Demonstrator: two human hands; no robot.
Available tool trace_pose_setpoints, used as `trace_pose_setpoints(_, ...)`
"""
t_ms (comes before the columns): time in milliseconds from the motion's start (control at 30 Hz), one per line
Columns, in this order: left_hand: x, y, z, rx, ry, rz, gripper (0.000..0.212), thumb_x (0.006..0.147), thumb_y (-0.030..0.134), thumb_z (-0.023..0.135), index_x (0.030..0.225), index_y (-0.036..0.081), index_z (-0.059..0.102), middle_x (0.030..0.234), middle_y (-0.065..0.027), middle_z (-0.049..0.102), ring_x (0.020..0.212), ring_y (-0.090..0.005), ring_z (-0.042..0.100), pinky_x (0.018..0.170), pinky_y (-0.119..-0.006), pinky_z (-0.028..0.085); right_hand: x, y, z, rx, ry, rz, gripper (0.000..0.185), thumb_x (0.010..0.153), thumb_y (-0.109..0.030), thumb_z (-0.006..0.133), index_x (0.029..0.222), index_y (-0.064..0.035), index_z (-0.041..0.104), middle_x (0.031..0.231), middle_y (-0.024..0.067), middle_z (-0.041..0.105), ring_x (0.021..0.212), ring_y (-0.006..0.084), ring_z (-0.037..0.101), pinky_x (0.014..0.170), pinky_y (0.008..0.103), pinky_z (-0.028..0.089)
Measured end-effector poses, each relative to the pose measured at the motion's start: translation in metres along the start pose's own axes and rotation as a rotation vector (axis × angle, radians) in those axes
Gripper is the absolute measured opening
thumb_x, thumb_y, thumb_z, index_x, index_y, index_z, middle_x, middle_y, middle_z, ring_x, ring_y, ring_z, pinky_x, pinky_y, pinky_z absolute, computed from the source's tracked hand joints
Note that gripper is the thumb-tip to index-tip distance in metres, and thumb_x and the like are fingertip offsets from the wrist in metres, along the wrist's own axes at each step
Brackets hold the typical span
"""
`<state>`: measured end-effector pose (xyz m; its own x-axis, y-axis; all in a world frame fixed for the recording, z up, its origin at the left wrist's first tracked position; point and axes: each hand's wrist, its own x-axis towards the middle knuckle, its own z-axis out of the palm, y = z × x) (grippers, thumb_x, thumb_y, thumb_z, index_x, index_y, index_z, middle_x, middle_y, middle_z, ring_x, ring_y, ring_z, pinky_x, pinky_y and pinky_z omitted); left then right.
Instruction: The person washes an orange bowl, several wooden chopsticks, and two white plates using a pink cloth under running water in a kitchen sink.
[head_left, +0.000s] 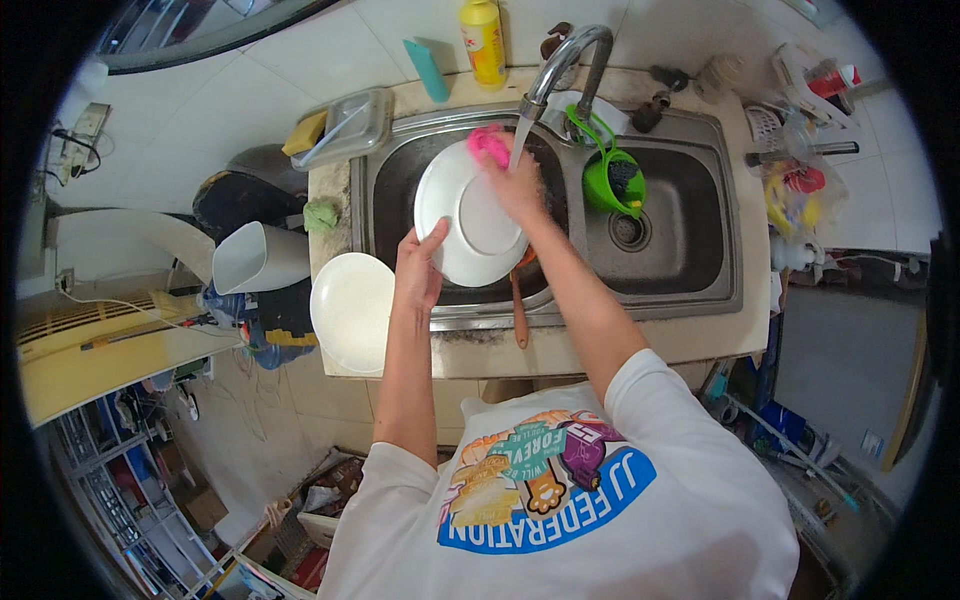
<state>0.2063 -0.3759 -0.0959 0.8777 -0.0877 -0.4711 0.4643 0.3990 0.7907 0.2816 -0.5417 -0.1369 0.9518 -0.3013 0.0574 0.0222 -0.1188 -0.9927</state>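
My left hand grips the lower left rim of a white plate, its thumb lying on the surface. The plate is tilted over the left sink basin, with its foot ring facing me. A bright pink scrubbing cloth is in my right hand, pressed on the plate's upper part. Water runs from the chrome faucet onto or just beside that hand. Below the plate, a utensil with a brown wooden handle leans over the basin's front edge; its other end is mostly hidden.
Another white plate rests on the counter at left, near my forearm. A green strainer cup hangs from the faucet over the right basin. Behind the sink stand a yellow bottle and a teal tube. A plastic container sits back left.
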Motion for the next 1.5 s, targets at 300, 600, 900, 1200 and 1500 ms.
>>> trace_pose_setpoints(300, -0.014, -0.006, 0.015, 0.056, -0.013, 0.045, 0.031, 0.088, 0.018, 0.066, 0.110, -0.004, 0.061, 0.104, -0.0107, 0.066, 0.091, -0.0167, 0.063, 0.081, -0.030, 0.048, 0.032, 0.081, -0.028, -0.109, 0.230, 0.292, 0.029, 0.079, -0.025, 0.074, 0.093, -0.0033, 0.060, 0.087, 0.0093, 0.067, 0.079, 0.0205, 0.063, 0.073, 0.0340, 0.049)
trace_pose_setpoints(600, -0.004, -0.016, 0.010, 0.003, -0.006, 0.082, 0.032, 0.092, 0.022, 0.061, 0.114, -0.002, 0.060, 0.105, -0.0081, 0.065, 0.091, -0.0128, 0.061, 0.080, -0.028, 0.047, -0.040, -0.026, 0.024, -0.044, 0.110, -0.181, 0.029, 0.077, -0.004, 0.064, 0.105, -0.0092, 0.058, 0.110, 0.0152, 0.061, 0.101, 0.0356, 0.059, 0.087, 0.0415, 0.047)
trace_pose_setpoints(900, -0.016, -0.012, 0.004, -0.238, 0.082, 0.084, 0.040, 0.095, 0.026, 0.055, 0.122, -0.003, 0.052, 0.117, -0.0130, 0.061, 0.108, -0.0209, 0.058, 0.094, -0.036, 0.044, 0.006, 0.013, -0.007, -0.292, 0.004, 0.098, 0.040, 0.083, -0.027, 0.063, 0.117, -0.0065, 0.056, 0.108, 0.0154, 0.064, 0.099, 0.0326, 0.062, 0.089, 0.0394, 0.047)
trace_pose_setpoints(1200, 0.012, -0.045, 0.005, -0.741, 0.085, 0.054, 0.052, 0.095, 0.034, 0.052, 0.133, 0.000, 0.042, 0.135, -0.0143, 0.049, 0.125, -0.0291, 0.046, 0.109, -0.046, 0.032, -0.094, 0.032, -0.008, -0.364, 0.133, -0.082, 0.052, 0.087, -0.012, 0.056, 0.135, 0.0003, 0.040, 0.138, 0.0233, 0.041, 0.129, 0.0382, 0.037, 0.108, 0.0435, 0.029)
trace_pose_setpoints(1500, 0.012, -0.064, 0.004, -0.615, -0.049, 0.007, 0.049, 0.099, 0.033, 0.044, 0.135, 0.001, 0.040, 0.134, -0.0133, 0.049, 0.123, -0.0277, 0.048, 0.106, -0.044, 0.036, -0.052, -0.014, 0.040, -0.431, -0.236, -0.389, 0.046, 0.078, -0.003, 0.058, 0.123, -0.0016, 0.050, 0.128, 0.0208, 0.049, 0.121, 0.0385, 0.045, 0.103, 0.0457, 0.035)
